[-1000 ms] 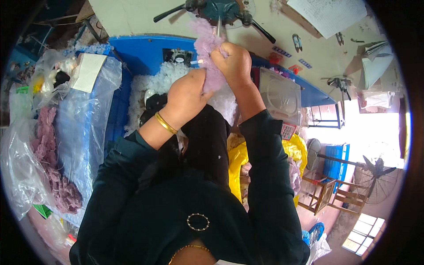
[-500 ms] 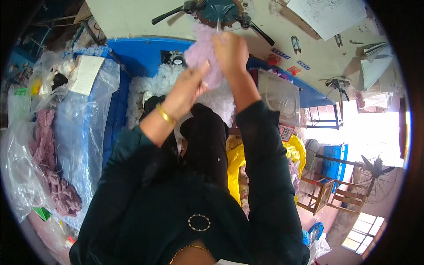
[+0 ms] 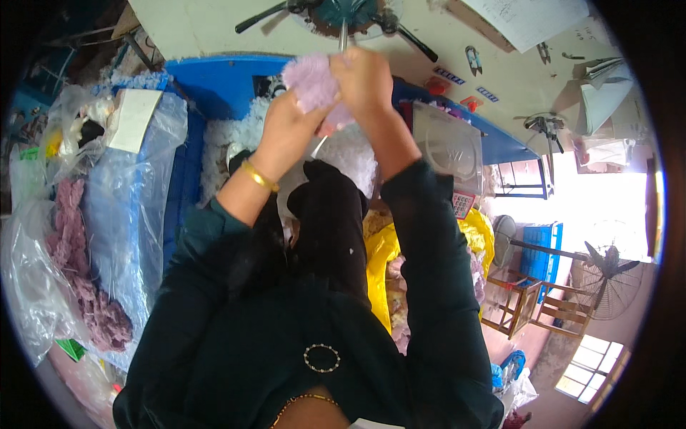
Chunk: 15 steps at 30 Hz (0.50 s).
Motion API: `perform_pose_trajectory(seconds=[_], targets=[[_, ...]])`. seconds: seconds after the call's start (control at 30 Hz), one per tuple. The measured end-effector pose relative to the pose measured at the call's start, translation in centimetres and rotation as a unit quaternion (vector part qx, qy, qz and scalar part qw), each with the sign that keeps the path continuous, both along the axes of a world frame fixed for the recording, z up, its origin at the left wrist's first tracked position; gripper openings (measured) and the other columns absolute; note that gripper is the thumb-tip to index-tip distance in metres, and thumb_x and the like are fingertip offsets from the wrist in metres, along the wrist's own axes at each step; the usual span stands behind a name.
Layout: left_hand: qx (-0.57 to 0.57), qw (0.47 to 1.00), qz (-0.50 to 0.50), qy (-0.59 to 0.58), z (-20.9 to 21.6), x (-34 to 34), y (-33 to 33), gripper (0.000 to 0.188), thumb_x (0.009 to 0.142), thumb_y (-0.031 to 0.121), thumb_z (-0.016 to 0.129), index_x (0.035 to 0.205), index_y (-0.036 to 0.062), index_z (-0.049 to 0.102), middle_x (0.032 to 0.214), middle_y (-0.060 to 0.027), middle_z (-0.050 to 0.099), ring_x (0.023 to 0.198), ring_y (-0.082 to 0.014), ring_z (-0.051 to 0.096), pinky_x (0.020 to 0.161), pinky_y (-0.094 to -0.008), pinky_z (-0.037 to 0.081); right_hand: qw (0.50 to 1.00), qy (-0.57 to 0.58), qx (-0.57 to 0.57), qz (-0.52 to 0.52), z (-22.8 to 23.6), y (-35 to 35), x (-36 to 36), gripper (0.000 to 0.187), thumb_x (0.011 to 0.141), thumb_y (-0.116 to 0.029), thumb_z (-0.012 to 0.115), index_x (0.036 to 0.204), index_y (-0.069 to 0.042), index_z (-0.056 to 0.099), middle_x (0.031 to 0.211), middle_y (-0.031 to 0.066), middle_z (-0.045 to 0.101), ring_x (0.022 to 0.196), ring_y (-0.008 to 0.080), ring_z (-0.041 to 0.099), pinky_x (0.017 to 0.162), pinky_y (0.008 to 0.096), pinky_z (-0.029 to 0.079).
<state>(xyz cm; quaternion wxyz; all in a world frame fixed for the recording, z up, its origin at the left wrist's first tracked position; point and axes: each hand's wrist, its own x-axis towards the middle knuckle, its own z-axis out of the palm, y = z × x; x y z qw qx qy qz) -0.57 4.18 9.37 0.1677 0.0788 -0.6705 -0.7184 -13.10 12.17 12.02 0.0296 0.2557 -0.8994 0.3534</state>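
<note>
Between my hands is a fluffy lilac plush piece (image 3: 311, 80), roundish at its upper end. My left hand (image 3: 286, 132), with a gold bangle at the wrist, is closed around its lower left side. On the other side my right hand (image 3: 364, 80) grips the plush close to a thin metal tube (image 3: 344, 36). That tube points toward me from a dark green round machine part (image 3: 343, 13) with black lever handles. My right hand hides where tube and plush meet. Below the hands lies white fibre fluff (image 3: 349, 154).
A blue bin (image 3: 182, 161) draped with clear plastic stands at left, with mauve plush skins (image 3: 68, 243) on the plastic. Thread snips (image 3: 473, 61) and papers (image 3: 529, 20) lie on the pale tabletop. At right are a clear plastic box (image 3: 449, 150), a yellow bag (image 3: 382, 268) and a fan (image 3: 606, 279).
My left hand has moved up along the plush, its fingers now wrapped higher around it. The plush piece has tilted and looks rounder at the top. My right hand stays by the tube.
</note>
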Motion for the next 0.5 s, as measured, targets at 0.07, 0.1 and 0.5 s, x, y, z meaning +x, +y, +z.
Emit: perform_pose_trajectory(seconds=[0.07,0.1,0.5], targets=[[-0.060,0.997,0.052,0.021,0.4,0.4,0.0,0.019,0.089,0.018,0.064,0.086,-0.0007,0.062,0.069,-0.0040,0.061,0.059,-0.0097,0.056,0.052,-0.0232,0.045,1.000,0.015,0.009,0.000,0.1,-0.2,-0.2,0.031,0.074,-0.033,0.060,0.073,-0.002,0.064,0.078,0.0212,0.064,0.077,0.0391,0.063,0.067,0.0473,0.049],[-0.087,0.994,0.053,0.035,0.9,-0.8,-0.7,0.019,0.089,0.018,0.064,0.088,-0.0006,0.063,0.069,-0.0041,0.061,0.061,-0.0095,0.057,0.053,-0.0233,0.045,1.000,0.023,0.013,0.000,0.4,-0.4,-0.4,0.031,0.074,-0.032,0.060,0.074,-0.002,0.064,0.079,0.0214,0.064,0.077,0.0393,0.062,0.067,0.0474,0.049],[0.297,0.949,-0.106,0.004,-1.0,3.2,0.6,0.033,0.090,0.017,0.061,0.119,0.0027,0.056,0.110,-0.0056,0.062,0.102,-0.0115,0.058,0.090,-0.0276,0.045,0.984,-0.030,-0.164,0.058,-0.9,2.0,2.5,0.022,0.075,-0.022,0.067,0.069,-0.001,0.063,0.061,0.0190,0.057,0.052,0.0293,0.056,0.051,0.0367,0.043]])
